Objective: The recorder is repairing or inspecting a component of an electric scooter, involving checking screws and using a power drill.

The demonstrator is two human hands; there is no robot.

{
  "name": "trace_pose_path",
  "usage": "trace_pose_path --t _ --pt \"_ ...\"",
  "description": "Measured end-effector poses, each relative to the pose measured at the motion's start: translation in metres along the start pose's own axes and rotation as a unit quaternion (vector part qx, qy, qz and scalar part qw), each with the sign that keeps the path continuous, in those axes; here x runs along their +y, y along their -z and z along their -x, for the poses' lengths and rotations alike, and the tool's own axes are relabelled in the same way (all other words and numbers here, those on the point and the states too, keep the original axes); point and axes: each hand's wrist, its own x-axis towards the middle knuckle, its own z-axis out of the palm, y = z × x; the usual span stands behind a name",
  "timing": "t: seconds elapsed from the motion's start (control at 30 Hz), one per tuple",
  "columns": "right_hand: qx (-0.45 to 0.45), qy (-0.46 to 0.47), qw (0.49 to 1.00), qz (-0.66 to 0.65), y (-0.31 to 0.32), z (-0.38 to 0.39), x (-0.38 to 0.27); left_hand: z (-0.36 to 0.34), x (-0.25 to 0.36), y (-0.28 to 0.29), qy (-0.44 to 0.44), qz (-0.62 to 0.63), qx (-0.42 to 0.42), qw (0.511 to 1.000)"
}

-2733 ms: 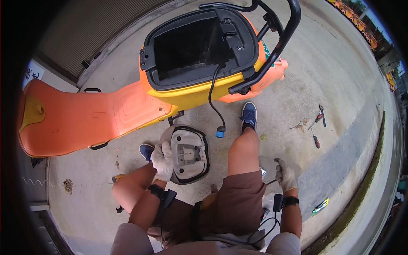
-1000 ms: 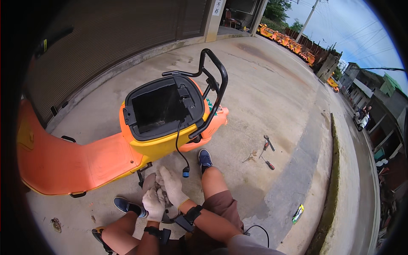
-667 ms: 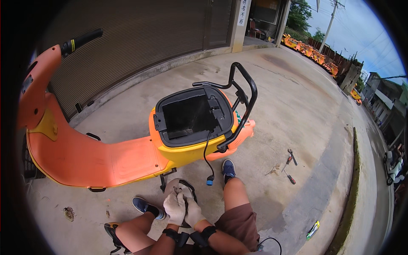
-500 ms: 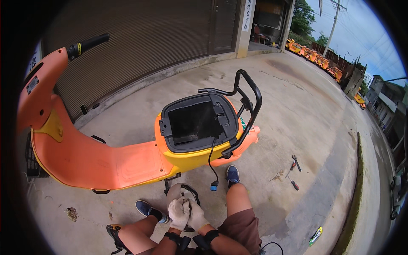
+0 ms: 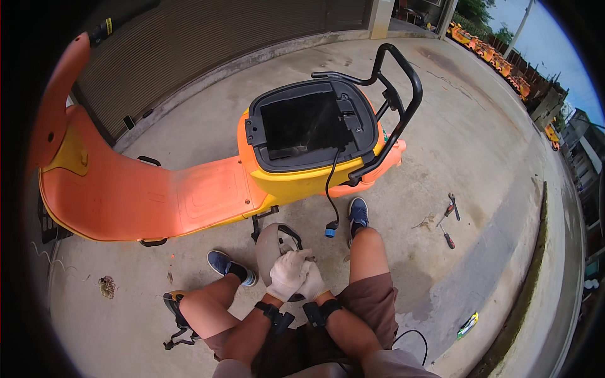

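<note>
While the orange-yellow plastic scooter (image 5: 217, 189) stands open, its rounded grey seat (image 5: 268, 247) seems detached, lower centre; your white-gloved left hand (image 5: 288, 273) and right hand (image 5: 313, 283) meet there, grip unclear, remaining work likewise.

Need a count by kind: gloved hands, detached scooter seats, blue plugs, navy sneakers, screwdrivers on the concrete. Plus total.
Gloved hands: 2
Detached scooter seat: 1
Blue plug: 1
Navy sneakers: 2
Red-and-black-handled screwdrivers: 2
Total: 8

The right fingers (image 5: 309, 273) have moved in beside the left fingers (image 5: 291, 261).
</note>
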Motion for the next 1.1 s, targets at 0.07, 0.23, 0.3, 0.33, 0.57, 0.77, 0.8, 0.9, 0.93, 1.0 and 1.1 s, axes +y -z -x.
trace_pose_path --t 0.07,0.23,0.3,0.33,0.57,0.77,0.8,0.9,0.93,1.0,1.1 --pt "-0.035 -0.010 0.998 -0.049 -0.004 0.006 -0.008 -0.002 -0.002 0.001 -0.025 -0.030 -0.009 0.999" --pt "0.038 -0.135 0.811 -0.568 -0.014 0.006 -0.012 -0.003 -0.007 0.002 -0.032 -0.035 -0.023 0.999" --pt "-0.002 -0.130 0.735 -0.666 -0.010 0.003 -0.004 -0.004 -0.008 0.000 -0.031 0.001 -0.027 0.999" --pt "-0.022 -0.125 0.693 -0.709 -0.006 -0.001 0.001 -0.004 -0.009 -0.001 -0.039 0.001 -0.013 0.999" --pt "0.122 0.089 0.985 0.086 0.000 -0.002 0.013 -0.001 -0.014 -0.009 -0.017 0.096 0.068 0.993" --pt "0.139 -0.008 0.944 -0.298 -0.016 -0.010 -0.008 -0.005 -0.014 -0.008 -0.050 0.118 0.100 0.987" --pt "0.152 -0.021 0.952 -0.266 -0.017 -0.011 -0.011 -0.006 -0.014 -0.008 -0.048 0.120 0.108 0.986" --pt "0.159 -0.040 0.939 -0.303 -0.022 -0.014 -0.022 -0.006 -0.014 -0.010 -0.046 0.142 0.133 0.980" --pt "0.163 -0.034 0.945 -0.281 -0.023 -0.014 -0.026 -0.004 -0.013 -0.010 -0.058 0.146 0.142 0.977" --pt "0.179 -0.109 0.873 -0.440 -0.023 -0.016 -0.034 0.000 -0.014 -0.013 0.013 0.195 0.129 0.972" --pt "0.174 -0.137 0.814 -0.536 -0.025 -0.014 -0.042 0.008 -0.018 -0.016 0.084 0.238 0.124 0.960"
